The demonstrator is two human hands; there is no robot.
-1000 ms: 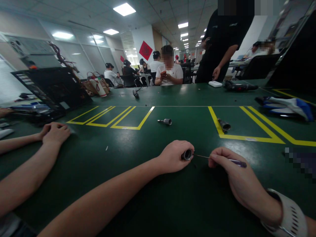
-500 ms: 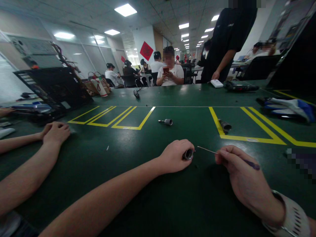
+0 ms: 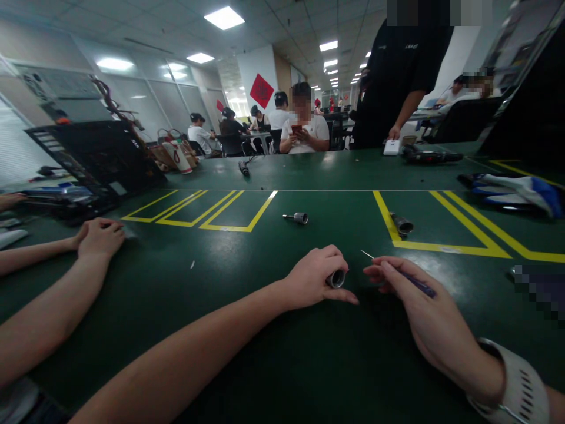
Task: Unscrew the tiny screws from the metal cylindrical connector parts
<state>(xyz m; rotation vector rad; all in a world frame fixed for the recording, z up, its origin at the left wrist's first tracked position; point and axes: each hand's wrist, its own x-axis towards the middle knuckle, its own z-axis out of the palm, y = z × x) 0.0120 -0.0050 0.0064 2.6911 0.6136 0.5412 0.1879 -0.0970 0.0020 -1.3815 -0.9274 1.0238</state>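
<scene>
Seemingly to steady it, the left hand [image 3: 312,278] curls round a socket [image 3: 338,278] below right of the frame's centre, thumb out, while the right hand [image 3: 410,285], farther right, grips a screwdriver [image 3: 420,285] pen-like, apparently for fine control.

- nothing I can actually read, tbh
- black shirt [image 3: 399,73]: small white lettering [image 3: 412,46], too blurry
- red diamond sign [image 3: 262,91] on the pillar [image 3: 247,63]: dark marking, illegible
- yellow tape [image 3: 385,217]: tiny pale label [image 3: 450,250], unreadable
</scene>
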